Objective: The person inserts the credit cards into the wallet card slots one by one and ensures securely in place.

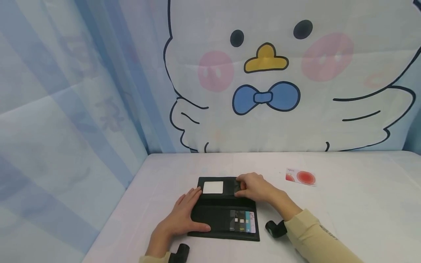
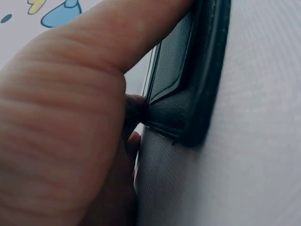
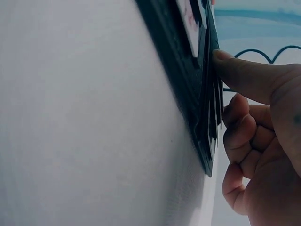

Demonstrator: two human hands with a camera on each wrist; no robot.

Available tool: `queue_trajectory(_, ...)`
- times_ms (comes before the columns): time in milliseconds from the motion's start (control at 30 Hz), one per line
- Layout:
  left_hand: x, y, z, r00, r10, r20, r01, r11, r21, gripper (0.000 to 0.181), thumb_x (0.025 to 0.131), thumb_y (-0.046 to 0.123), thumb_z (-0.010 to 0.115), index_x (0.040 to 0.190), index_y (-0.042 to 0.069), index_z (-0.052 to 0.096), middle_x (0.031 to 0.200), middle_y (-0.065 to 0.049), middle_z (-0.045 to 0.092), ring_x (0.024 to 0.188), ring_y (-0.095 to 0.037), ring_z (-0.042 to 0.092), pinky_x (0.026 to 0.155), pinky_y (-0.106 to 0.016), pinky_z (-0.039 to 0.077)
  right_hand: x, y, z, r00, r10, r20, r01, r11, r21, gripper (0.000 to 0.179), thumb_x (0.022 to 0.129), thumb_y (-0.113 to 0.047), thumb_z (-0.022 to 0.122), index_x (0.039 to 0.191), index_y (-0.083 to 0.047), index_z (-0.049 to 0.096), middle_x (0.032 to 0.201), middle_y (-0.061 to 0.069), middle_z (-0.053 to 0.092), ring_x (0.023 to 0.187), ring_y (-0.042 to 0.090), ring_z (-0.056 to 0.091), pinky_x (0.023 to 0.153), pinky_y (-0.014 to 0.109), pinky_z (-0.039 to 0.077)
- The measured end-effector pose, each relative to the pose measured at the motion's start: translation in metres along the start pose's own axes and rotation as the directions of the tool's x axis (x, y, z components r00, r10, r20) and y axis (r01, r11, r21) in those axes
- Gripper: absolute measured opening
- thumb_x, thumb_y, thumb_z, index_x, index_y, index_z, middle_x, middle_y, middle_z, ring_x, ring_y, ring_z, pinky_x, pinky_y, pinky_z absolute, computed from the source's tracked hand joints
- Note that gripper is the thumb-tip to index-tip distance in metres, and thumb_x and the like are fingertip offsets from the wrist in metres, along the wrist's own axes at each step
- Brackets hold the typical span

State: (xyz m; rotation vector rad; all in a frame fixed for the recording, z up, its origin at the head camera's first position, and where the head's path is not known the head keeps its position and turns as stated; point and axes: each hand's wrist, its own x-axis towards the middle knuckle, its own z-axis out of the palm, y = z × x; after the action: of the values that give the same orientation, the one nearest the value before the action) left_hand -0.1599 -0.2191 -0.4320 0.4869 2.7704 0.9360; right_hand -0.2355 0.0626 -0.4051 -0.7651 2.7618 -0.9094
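A black wallet [image 1: 210, 215] lies unfolded on the table, one panel above the other. In the lower panel's right pocket sits a blue and pink card [image 1: 250, 222]; a white card or window [image 1: 213, 187] shows in the upper panel. My left hand [image 1: 182, 215] rests along the wallet's left edge, fingers extended and thumb across the lower panel. At the upper panel's right end, my right hand [image 1: 255, 187] pinches a dark card [image 1: 236, 186] between thumb and index finger, the card partly hidden. In the right wrist view, thin layers [image 3: 215, 113] fan out at the wallet's edge.
A white card with red circles [image 1: 300, 177] lies on the white-covered table [image 1: 355, 204], right of the wallet. Behind the table hangs a curtain [image 1: 263, 128] with a cartoon bird; another curtain [image 1: 65, 146] borders the left side.
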Motion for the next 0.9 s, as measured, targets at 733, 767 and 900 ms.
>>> queue_trajectory(733, -0.001, 0.000, 0.000, 1.000, -0.001, -0.008, 0.001, 1.000, -0.002, 0.116, 0.072, 0.054, 0.087, 0.159, 0.004, 0.029, 0.166, -0.009, 0.022, 0.153, -0.030, 0.012, 0.122, -0.053, 0.004, -0.025, 0.019, -0.023, 0.998, -0.043, -0.049, 0.044, 0.999, 0.001, 0.060, 0.086, -0.027, 0.082, 0.132, 0.004, 0.059, 0.091, 0.001, 0.059, 0.079, 0.016, 0.054, 0.069, 0.030, 0.052)
queue_trajectory(767, -0.001, 0.001, 0.000, 1.000, 0.000, -0.007, 0.000, 1.000, -0.004, 0.116, 0.072, 0.054, 0.087, 0.159, 0.004, 0.029, 0.166, -0.009, 0.022, 0.153, -0.030, 0.012, 0.122, -0.054, 0.004, -0.027, 0.021, -0.025, 0.998, -0.041, -0.053, 0.042, 0.999, 0.003, 0.060, 0.086, -0.027, 0.082, 0.132, 0.003, 0.058, 0.092, 0.001, 0.059, 0.079, 0.016, 0.055, 0.070, 0.030, 0.053)
queue_trajectory(900, -0.001, 0.000, 0.000, 1.000, -0.006, -0.003, 0.006, 1.000, -0.005, 0.116, 0.072, 0.054, 0.087, 0.159, 0.004, 0.028, 0.166, -0.009, 0.022, 0.153, -0.030, 0.012, 0.122, -0.053, 0.004, -0.037, 0.030, -0.032, 0.997, -0.014, -0.077, 0.013, 1.000, -0.008, 0.061, 0.085, -0.028, 0.083, 0.133, 0.002, 0.058, 0.095, 0.002, 0.059, 0.082, 0.017, 0.055, 0.071, 0.032, 0.053)
